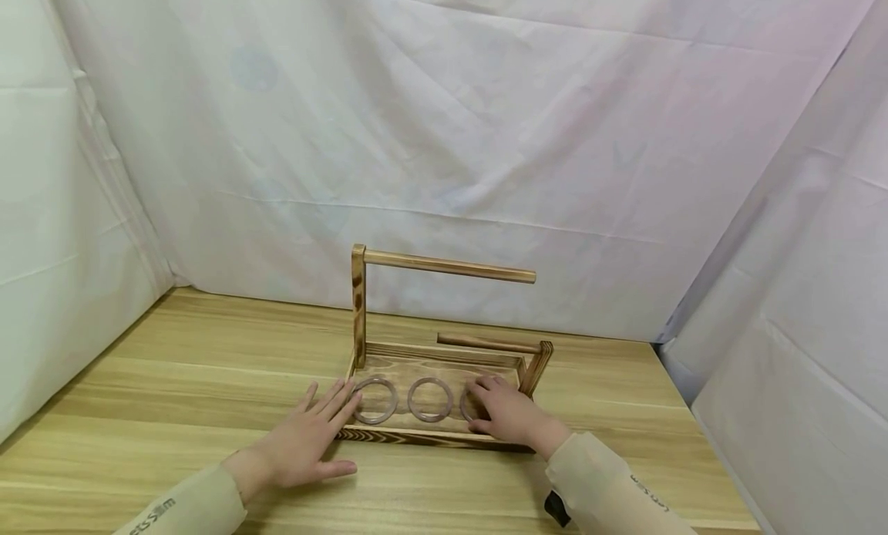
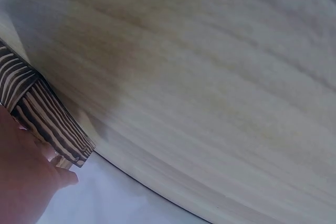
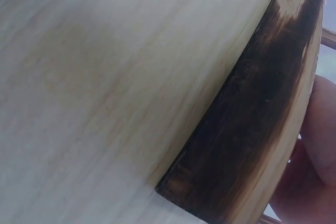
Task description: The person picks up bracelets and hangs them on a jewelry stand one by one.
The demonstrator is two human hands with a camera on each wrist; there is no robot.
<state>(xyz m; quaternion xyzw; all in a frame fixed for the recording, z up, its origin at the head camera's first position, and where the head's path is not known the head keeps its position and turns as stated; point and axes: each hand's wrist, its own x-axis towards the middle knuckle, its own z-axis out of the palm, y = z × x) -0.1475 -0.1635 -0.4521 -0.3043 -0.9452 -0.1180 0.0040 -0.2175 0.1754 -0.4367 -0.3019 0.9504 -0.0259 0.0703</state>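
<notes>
A wooden bangle stand point(image 1: 447, 267) has a shallow tray base, one high bar on a left post and one low bar on a right post. In the tray lie three translucent pinkish bangles: one at the left point(image 1: 375, 401), one in the middle point(image 1: 429, 400), one at the right point(image 1: 466, 405). My right hand point(image 1: 509, 412) holds the right bangle, its fingers at the far side and thumb at the near side, covering most of it. My left hand point(image 1: 301, 439) rests its extended fingers on the tray's left edge, by the left bangle.
The stand sits on a wood-grain table point(image 1: 208, 365). Pale cloth point(image 1: 444, 134) hangs behind the table and on both sides. The near tray wall point(image 3: 236, 114) and the tray's corner point(image 2: 52, 119) fill part of the wrist views.
</notes>
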